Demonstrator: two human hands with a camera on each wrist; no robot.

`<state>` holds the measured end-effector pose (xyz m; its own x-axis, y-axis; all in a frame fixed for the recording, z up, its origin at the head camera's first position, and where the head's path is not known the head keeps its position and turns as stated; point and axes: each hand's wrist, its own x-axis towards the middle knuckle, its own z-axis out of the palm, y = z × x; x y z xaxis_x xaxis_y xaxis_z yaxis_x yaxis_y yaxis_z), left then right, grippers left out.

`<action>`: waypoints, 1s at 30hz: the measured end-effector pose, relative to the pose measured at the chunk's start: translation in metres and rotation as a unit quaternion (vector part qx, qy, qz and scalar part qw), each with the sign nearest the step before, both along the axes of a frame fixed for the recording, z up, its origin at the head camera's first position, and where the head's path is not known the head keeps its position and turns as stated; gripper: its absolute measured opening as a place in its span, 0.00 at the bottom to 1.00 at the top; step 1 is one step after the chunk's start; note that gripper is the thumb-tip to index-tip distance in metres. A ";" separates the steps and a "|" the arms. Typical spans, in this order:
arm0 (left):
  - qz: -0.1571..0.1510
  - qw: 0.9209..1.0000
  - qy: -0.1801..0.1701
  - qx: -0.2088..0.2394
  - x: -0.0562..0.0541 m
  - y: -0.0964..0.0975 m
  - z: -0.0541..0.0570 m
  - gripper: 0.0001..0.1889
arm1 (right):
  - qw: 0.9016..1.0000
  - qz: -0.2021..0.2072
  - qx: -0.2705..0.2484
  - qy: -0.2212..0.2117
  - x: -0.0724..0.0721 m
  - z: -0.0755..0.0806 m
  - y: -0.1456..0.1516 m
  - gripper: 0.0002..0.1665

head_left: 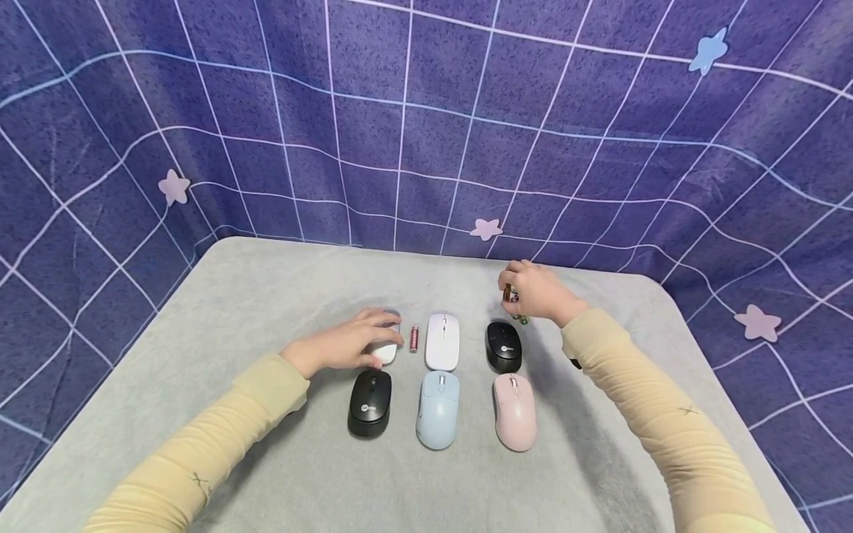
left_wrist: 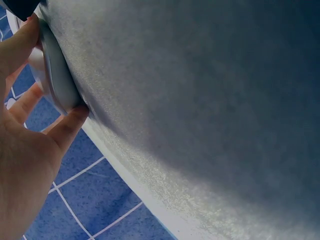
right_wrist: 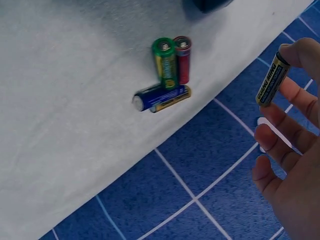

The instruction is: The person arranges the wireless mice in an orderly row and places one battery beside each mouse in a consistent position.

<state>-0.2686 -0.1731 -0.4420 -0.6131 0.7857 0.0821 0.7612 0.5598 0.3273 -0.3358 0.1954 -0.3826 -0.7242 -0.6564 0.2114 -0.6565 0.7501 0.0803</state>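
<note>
My left hand (head_left: 346, 342) grips a white computer mouse (head_left: 384, 352) at the left of the back row. In the left wrist view, its thumb and fingers span the mouse's edges, close over the cloth. A red battery (head_left: 415, 339) lies just right of that mouse. At the back right, my right hand (head_left: 543, 293) pinches a small gold and black battery (right_wrist: 273, 80) between thumb and fingers, raised off the table. Below it lie a green battery (right_wrist: 165, 65), a red battery (right_wrist: 184, 62), a blue battery (right_wrist: 155, 96) and a yellow one (right_wrist: 172, 100), grouped together.
Another white mouse (head_left: 443, 342) and a black mouse (head_left: 503, 346) stand in the back row. In front are a second black mouse (head_left: 369, 403), a light blue mouse (head_left: 437, 411) and a pink mouse (head_left: 515, 412). A blue gridded curtain (head_left: 426, 133) hangs behind the grey cloth-covered table (head_left: 320, 474).
</note>
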 end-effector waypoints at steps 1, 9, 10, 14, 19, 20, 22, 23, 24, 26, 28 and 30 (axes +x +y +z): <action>0.000 1.000 0.001 0.001 0.000 0.000 0.000 0.25 | 1.000 0.004 -0.002 0.001 0.000 0.001 -0.001 0.15; -0.001 1.000 0.001 0.003 0.001 0.000 0.002 0.25 | 1.000 0.011 0.000 -0.003 0.009 0.008 -0.010 0.14; -0.002 1.000 0.002 0.003 0.001 0.000 0.002 0.26 | 1.000 0.010 0.000 -0.005 0.011 0.008 -0.011 0.14; -0.002 1.000 0.003 0.000 0.000 0.001 0.000 0.26 | 1.000 0.007 -0.006 -0.012 0.018 0.012 -0.015 0.15; -0.001 1.000 0.002 0.000 0.001 0.001 0.001 0.26 | 1.000 0.012 -0.018 -0.007 0.026 0.016 -0.019 0.16; -0.002 1.000 0.001 0.002 0.001 0.001 0.001 0.26 | 1.000 0.015 -0.020 -0.005 0.028 0.017 -0.019 0.16; -0.002 1.000 0.001 0.003 0.002 0.001 0.002 0.26 | 1.000 0.018 -0.023 -0.005 0.030 0.017 -0.020 0.16; -0.002 1.000 0.000 0.004 0.002 0.001 0.003 0.26 | 1.000 0.018 -0.024 -0.006 0.032 0.017 -0.020 0.16; -0.002 1.000 0.000 0.005 0.002 0.001 0.003 0.26 | 0.999 0.020 -0.026 -0.005 0.033 0.017 -0.020 0.16; -0.002 1.000 -0.001 0.005 0.002 0.001 0.004 0.26 | 0.999 0.022 -0.027 -0.005 0.035 0.017 -0.021 0.16; -0.002 1.000 -0.001 0.006 0.002 0.002 0.004 0.26 | 0.999 0.026 -0.028 -0.004 0.037 0.015 -0.021 0.15; -0.002 1.000 -0.002 0.008 0.003 0.002 0.004 0.26 | 0.999 0.030 -0.030 -0.004 0.039 0.014 -0.021 0.15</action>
